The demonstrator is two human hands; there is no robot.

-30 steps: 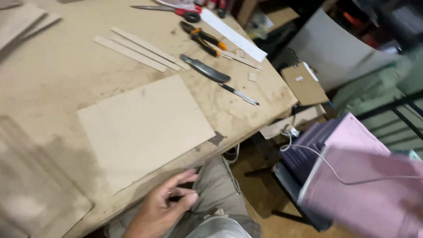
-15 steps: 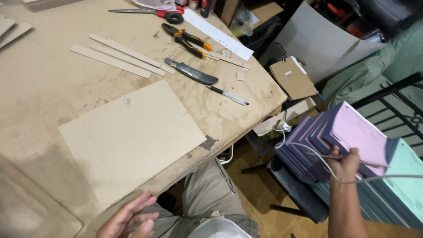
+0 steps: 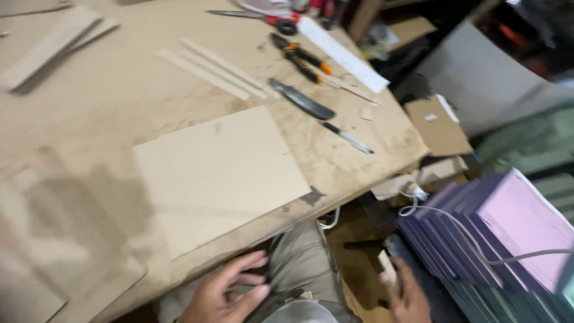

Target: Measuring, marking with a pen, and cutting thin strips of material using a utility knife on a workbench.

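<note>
Head view.

Left hand: low in the frame, at the table's near edge, fingers spread and open, resting on the grey trouser leg; it holds nothing.

Right hand: low and to the right, blurred, fingers loosely extended, just beside a small pale block and the stack of purple and pink boards; whether it grips anything cannot be told.

Cardboard sheet: flat on the wooden table, just above the left hand, one corner at the table edge.

Utility knife and a thin pen-like tool: farther up from both hands, beyond the sheet.

Pliers, red-handled scissors, white strip, thin wooden strips: well away, at the far side.

White cable: draped over the stack, right of the right hand.
</note>
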